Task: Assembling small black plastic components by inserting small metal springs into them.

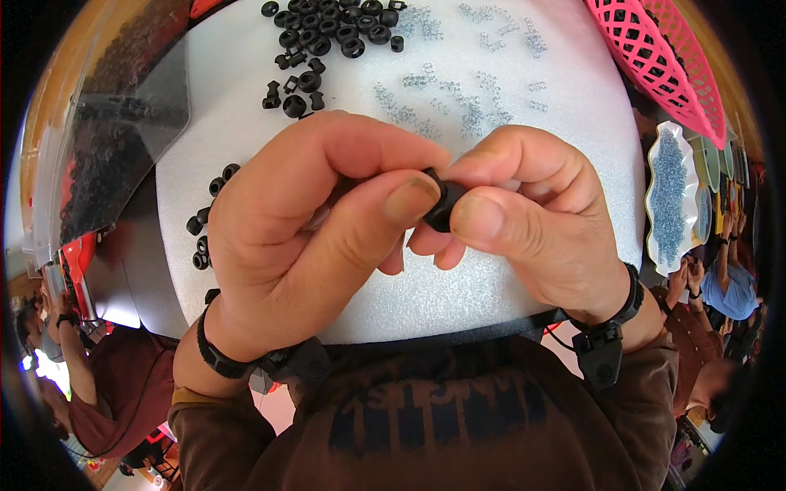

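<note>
My left hand (286,221) and my right hand (544,217) meet over the white foam-like sheet (409,303). Between the thumbs and fingertips of both is a small black cord lock (443,209), partly covered by my fingers. Beyond my left hand lies a pile of round black cord lock bodies (352,47), with several smaller waisted plungers (317,100) in front of it. Tiny clear-looking coil springs (472,114) are scattered beyond my fingertips. More black pieces (201,221) sit beside my left hand, some hidden behind it.
At the far right stands a pink lattice basket (647,61) holding black pieces. Below it is a white wavy-edged dish (690,188) full of springs. A clear plastic container (155,106) with dark pieces and a red object (79,260) are at left. People work on both sides.
</note>
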Available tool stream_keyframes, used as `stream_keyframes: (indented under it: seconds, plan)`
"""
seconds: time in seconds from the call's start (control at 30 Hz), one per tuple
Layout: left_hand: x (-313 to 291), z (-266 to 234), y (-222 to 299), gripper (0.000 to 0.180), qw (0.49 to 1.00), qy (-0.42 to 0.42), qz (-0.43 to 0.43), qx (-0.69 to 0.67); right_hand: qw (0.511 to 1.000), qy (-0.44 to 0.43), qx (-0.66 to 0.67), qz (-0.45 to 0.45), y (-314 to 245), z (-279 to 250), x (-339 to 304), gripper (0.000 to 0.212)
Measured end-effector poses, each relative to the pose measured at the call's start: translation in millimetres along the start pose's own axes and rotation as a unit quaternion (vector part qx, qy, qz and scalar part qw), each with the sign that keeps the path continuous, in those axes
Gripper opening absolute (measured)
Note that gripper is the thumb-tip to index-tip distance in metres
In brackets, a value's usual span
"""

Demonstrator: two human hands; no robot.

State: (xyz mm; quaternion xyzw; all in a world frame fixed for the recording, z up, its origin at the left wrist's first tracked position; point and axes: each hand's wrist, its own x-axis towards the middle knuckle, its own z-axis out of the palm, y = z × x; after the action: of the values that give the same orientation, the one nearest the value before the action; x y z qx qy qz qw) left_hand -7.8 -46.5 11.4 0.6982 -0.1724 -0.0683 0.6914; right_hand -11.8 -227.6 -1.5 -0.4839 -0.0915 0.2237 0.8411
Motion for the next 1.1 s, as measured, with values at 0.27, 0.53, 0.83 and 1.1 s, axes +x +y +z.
stream_keyframes:
  seconds: [0.27, 0.53, 0.83, 1.1]
  plan:
    - [0.6, -1.4, -2.2, 0.028, 1.000, 0.005, 0.024, -0.008, 1.000, -0.005, 0.007, 0.001, -0.6, 0.7, -0.3, 0.021]
    - [1.9, -10.2, -8.2, 0.023, 0.932, -0.021, 0.239, 0.274, 1.000, 0.003, 0.027, -0.008, 1.7, 0.5, 0.1, 0.020]
    - [-1.6, -2.1, -8.3, 0.041, 0.891, 0.000, 0.297, 0.342, 0.999, 0.003, 0.042, -0.028, 3.6, -0.6, -1.3, 0.016]
    - [-1.7, 3.2, -10.8, 0.052, 0.869, 0.003, 0.298, 0.396, 0.996, 0.016, 0.084, 0.006, 5.6, -0.7, -2.8, 0.014]
